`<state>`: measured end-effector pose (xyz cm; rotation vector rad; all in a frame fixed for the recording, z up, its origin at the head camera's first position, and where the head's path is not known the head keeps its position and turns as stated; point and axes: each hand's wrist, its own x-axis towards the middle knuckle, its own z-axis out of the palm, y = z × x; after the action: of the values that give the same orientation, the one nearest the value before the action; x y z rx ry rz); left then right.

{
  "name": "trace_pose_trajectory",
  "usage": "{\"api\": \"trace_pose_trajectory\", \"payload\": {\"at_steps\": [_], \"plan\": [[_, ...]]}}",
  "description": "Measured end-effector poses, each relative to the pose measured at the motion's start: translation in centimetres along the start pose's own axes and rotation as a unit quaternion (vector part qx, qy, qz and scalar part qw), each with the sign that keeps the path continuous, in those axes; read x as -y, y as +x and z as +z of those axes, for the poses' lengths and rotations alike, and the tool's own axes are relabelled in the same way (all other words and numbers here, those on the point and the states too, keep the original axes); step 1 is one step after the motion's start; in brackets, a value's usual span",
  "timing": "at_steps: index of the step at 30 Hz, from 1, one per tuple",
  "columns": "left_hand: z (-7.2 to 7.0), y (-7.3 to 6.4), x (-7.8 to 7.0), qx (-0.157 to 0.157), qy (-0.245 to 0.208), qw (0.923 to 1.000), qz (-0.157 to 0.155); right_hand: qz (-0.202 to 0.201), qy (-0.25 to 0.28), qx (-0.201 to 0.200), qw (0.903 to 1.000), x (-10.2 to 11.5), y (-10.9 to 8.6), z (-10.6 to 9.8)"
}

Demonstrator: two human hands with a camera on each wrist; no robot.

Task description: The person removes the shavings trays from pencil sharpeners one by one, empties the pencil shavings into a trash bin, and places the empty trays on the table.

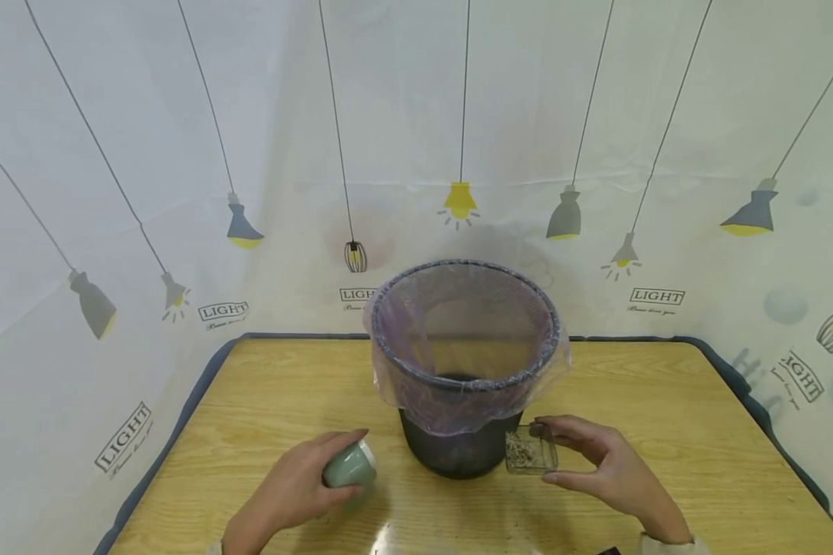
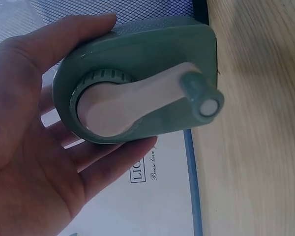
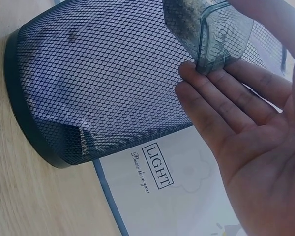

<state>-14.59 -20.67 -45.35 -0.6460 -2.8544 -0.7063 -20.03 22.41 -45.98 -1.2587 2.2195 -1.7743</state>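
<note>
In the head view my left hand (image 1: 295,482) grips a green hand-crank pencil sharpener (image 1: 349,467) in front and left of a waste basket (image 1: 451,451). The left wrist view shows its pale crank arm (image 2: 147,98) with a green knob (image 2: 202,98) facing the camera. Thumb and fingers wrap the sharpener's rounded end. My right hand (image 1: 604,466) pinches a small clear shavings drawer (image 1: 530,451) by its right side, close to the basket's right side. Dark and pale shavings (image 1: 522,453) lie inside the drawer. Seen from the right wrist, the fingertips (image 3: 189,71) support the drawer's edge.
The basket is black mesh, lined with a thin purple bag (image 1: 451,412) folded over its rim. It stands on a wood-grain table (image 1: 271,401). Behind and beside the table hangs a white cloth (image 1: 403,116) printed with lamps; a dark blue edge borders the tabletop.
</note>
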Motion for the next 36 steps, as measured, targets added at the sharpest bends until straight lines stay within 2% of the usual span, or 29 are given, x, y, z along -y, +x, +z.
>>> {"api": "trace_pose_trajectory", "payload": {"at_steps": [7, 20, 30, 36], "plan": [[0.2, 0.0, 1.1, 0.015, -0.009, 0.9993, -0.032, -0.004, -0.009, 0.000, 1.0000, 0.0, -0.2, -0.3], [0.6, 0.1, 2.3, 0.017, -0.015, 0.9981, -0.058, 0.000, -0.005, -0.007, 1.0000, 0.1, -0.5, -0.8], [1.6, 0.2, 3.3, 0.021, -0.005, 0.9971, -0.073, -0.006, -0.008, -0.005, 0.9999, 0.2, -0.5, -1.2], [1.8, 0.1, 3.3, 0.020, -0.001, 0.9968, -0.077, -0.008, -0.008, -0.006, 0.9999, 0.3, -0.5, -1.2]]}}
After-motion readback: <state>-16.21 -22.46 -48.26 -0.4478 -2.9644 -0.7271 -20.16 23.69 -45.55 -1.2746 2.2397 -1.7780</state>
